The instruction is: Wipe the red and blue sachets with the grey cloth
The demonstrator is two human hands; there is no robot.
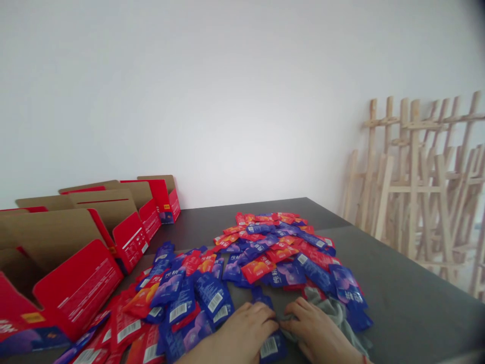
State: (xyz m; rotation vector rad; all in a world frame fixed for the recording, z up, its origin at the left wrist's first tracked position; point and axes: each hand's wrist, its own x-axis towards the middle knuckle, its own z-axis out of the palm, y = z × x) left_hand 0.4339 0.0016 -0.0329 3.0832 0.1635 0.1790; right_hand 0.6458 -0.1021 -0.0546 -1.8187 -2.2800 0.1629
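Note:
My left hand [248,328] rests with bent fingers over a blue pouch [270,347] at the table's near edge; the fingers press on it. Close by on the right, my right hand [316,328] grips a crumpled grey-green cloth [337,316], part of which spreads out behind the hand. The fingertips of both hands almost meet at the pouch. Blue and red pouches [206,293] with barcodes lie heaped beside my left hand. Beyond both hands is another spread pile of red and blue pouches [261,247].
Open red cardboard boxes [81,288] with brown insides stand in a row along the left. The dark table [394,298] ends at a slanting right edge. Wooden easels [413,187] lean by the white wall [242,101] at the right.

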